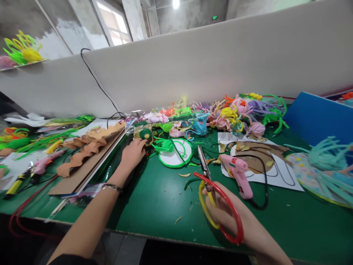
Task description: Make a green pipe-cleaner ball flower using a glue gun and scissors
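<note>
In my right hand (227, 211) is a pair of scissors (205, 165) with one red and one yellow handle loop, its metal blades pointing away from me. My left hand (134, 152) reaches to the back of the green table, fingers curled down beside a round dark green and tan item (146, 134); what lies under the fingertips is hidden. Right of that hand rests a white disc (176, 162) edged in green, with a bundle of green fuzzy stems (164, 144) at its upper left. A pink glue gun (237, 173) lies beyond my right hand.
Colourful fuzzy-stem bundles (231, 114) line the back below a pale partition (193, 66). Left are stacked cardboard sheets (85, 176), wavy brown strips (82, 158) and another pink glue gun (44, 162). Right are a paper template (286, 176), a blue board (320, 117) and a decorated disc (303, 173).
</note>
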Demonstrator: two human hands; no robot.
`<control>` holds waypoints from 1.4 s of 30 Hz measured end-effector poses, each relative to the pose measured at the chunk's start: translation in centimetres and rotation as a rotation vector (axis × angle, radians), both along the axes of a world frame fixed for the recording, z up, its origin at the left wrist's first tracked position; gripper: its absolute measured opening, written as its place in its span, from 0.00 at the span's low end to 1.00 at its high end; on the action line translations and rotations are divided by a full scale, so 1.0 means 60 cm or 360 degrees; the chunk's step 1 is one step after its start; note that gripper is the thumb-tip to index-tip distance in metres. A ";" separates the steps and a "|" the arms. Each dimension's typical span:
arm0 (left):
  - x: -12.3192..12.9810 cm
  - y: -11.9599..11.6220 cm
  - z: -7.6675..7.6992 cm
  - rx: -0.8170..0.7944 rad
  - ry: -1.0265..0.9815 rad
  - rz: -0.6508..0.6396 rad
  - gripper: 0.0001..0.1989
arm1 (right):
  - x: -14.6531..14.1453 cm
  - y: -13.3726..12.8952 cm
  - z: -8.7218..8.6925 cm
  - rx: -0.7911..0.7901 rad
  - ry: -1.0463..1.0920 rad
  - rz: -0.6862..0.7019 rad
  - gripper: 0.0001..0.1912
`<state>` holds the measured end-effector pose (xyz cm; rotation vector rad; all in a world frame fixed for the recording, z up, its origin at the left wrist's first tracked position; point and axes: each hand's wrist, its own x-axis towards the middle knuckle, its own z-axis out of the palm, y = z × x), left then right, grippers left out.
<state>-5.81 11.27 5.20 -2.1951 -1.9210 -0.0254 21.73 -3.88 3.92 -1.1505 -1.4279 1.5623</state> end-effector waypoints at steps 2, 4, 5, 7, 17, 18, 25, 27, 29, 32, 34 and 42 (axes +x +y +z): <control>-0.007 0.009 -0.002 -0.0056 0.0077 -0.0058 0.19 | 0.001 -0.001 0.000 0.0000 -0.0001 0.0014 0.06; -0.010 0.015 -0.002 -0.0103 0.0142 -0.0118 0.19 | 0.003 -0.001 -0.001 0.0006 -0.0015 0.0023 0.07; -0.012 0.018 -0.001 -0.0122 0.0171 -0.0142 0.20 | 0.004 -0.002 -0.003 0.0012 -0.0031 0.0017 0.07; -0.014 0.020 0.002 -0.0153 0.0217 -0.0182 0.23 | 0.005 -0.002 -0.007 0.0028 -0.0071 -0.0004 0.06; -0.008 0.016 0.006 -0.0243 0.0368 -0.0349 0.12 | -0.010 0.001 0.009 -0.0067 -0.0021 0.0103 0.08; -0.006 0.016 0.007 -0.0246 0.0377 -0.0318 0.13 | -0.010 0.001 0.010 -0.0067 -0.0013 0.0110 0.08; 0.015 0.009 0.017 -0.0347 0.0410 -0.0160 0.14 | -0.008 -0.002 0.010 -0.0068 -0.0010 0.0115 0.06; 0.021 0.007 0.017 -0.0326 0.0410 -0.0140 0.13 | -0.008 -0.003 0.012 -0.0089 -0.0007 0.0112 0.07; 0.025 0.005 0.015 -0.0282 0.0394 -0.0118 0.13 | -0.007 -0.005 0.015 -0.0128 -0.0004 0.0109 0.09; 0.025 0.007 0.011 -0.0233 0.0337 -0.0095 0.16 | -0.006 -0.006 0.018 -0.0146 -0.0004 0.0105 0.09; 0.021 0.012 0.010 -0.0233 0.0283 -0.0107 0.17 | -0.005 -0.006 0.016 -0.0111 -0.0017 0.0088 0.07; -0.009 0.021 0.030 -0.0127 -0.0144 -0.0316 0.19 | -0.004 -0.004 0.001 0.0022 -0.0159 0.0038 0.07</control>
